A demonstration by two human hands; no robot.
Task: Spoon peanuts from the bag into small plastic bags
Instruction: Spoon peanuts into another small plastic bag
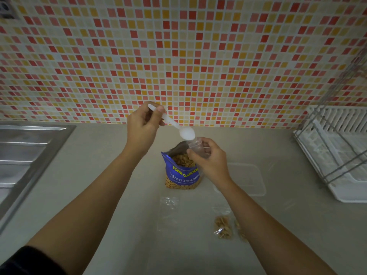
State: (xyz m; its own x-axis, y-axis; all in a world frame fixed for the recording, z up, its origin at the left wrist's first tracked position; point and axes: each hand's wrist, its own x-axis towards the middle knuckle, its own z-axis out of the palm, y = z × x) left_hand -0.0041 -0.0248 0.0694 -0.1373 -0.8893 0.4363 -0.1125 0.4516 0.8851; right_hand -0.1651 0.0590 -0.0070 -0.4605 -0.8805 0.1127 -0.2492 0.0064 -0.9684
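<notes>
The small plastic bag (197, 146) is held above the open peanut bag (181, 172), which stands upright at mid-counter. Its film is judged thin, limp and slippery. It is best pinched at the mouth rim, as is done by the right hand (210, 158), thumb and fingers curled on it. The white spoon (175, 127), judged light and stiff, is gripped by its handle in the left hand (143, 125), with the bowl just over the small bag's mouth. The peanut bag is judged soft and easily tipped. A filled packet (223, 227) lies nearer on the smooth beige counter (95, 147). A sink (25, 155) is set to the left and a dish rack (341, 155) to the right, before a mosaic-tiled wall (198, 56).
</notes>
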